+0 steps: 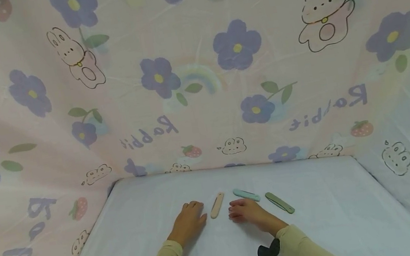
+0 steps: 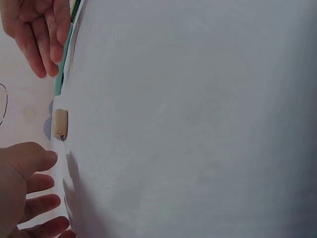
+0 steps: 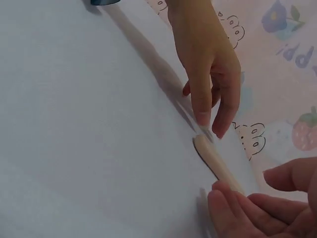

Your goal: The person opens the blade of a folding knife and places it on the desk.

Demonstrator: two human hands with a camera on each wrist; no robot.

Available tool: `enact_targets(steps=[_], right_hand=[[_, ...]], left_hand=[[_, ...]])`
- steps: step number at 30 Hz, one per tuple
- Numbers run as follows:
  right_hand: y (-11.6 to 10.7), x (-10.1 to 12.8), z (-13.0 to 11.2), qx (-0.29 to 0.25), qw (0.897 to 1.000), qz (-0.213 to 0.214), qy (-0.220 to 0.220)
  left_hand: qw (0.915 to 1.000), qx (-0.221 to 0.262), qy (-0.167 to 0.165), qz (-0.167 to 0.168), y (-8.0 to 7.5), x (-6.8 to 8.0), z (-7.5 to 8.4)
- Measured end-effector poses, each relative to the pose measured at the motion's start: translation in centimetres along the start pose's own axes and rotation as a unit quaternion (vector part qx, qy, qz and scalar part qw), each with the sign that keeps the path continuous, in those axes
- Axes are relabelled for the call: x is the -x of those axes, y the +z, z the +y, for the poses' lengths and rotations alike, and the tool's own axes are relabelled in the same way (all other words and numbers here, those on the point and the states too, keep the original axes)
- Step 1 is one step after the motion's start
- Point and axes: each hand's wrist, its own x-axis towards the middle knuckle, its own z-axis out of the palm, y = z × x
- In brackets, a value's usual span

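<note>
Head view: the left hand (image 1: 188, 222) is resting flat on the white table (image 1: 343, 213), fingers relaxed, holding nothing. The beige stick (image 1: 217, 205) is lying just beside it at 2 o'clock. The right hand (image 1: 247, 211), fingers loosely curled and empty, is sitting at the stick's 4 o'clock, with the mint stick (image 1: 246, 195) and green stick (image 1: 279, 203) lying at 12 and 3 o'clock of that hand

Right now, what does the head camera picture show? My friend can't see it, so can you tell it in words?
Two hands rest on a white sheet: the left hand and the right hand, with a beige stick-shaped piece lying between them. A mint piece and a green piece lie past the right hand. Pink cloth printed with rabbits and purple flowers hangs behind.
</note>
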Motion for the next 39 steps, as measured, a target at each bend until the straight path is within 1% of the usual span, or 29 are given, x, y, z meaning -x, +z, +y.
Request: enact_targets(steps=[4,9,12,14,17,20,25,32,36,39], right_hand=[[0.4,-0.8,0.1,-0.042,0.999,-0.009,0.021],[0.9,-1.8,0.2,-0.092,0.995,-0.005,0.049],[1.2,-2.2,0.2,-0.124,0.990,0.005,0.067],[1.2,-2.6,0.1,-0.145,0.987,0.012,0.074],[1.2,-3.0,0.1,-0.168,0.983,0.020,0.074],[1.2,-3.3,0.2,-0.173,0.982,0.024,0.075],[1.1,-3.6,0.0,-0.183,0.980,0.027,0.077],[0.9,-3.8,-0.1,-0.206,0.974,0.035,0.087],[0.8,-4.0,0.0,-0.219,0.970,0.038,0.098],[0.8,-4.0,0.0,-0.233,0.966,0.041,0.107]], left_hand=[[1.0000,0.000,0.005,-0.007,0.3,-0.7,0.0],[0.9999,-0.007,0.006,-0.014,0.9,-1.4,0.2],[0.9998,0.002,0.006,-0.021,1.3,-1.8,0.6],[0.9997,0.009,0.010,-0.020,1.7,-2.1,0.8],[0.9996,0.016,0.023,-0.009,2.3,-2.3,1.1],[0.9989,0.031,0.034,-0.003,2.6,-2.5,1.4],[0.9979,0.053,0.039,0.000,2.5,-2.6,2.0],[0.9980,0.054,0.023,-0.023,2.0,-2.6,2.6],[0.9981,0.055,0.011,-0.025,2.0,-2.5,2.8],[0.9976,0.065,-0.001,-0.025,2.1,-2.5,2.9]])
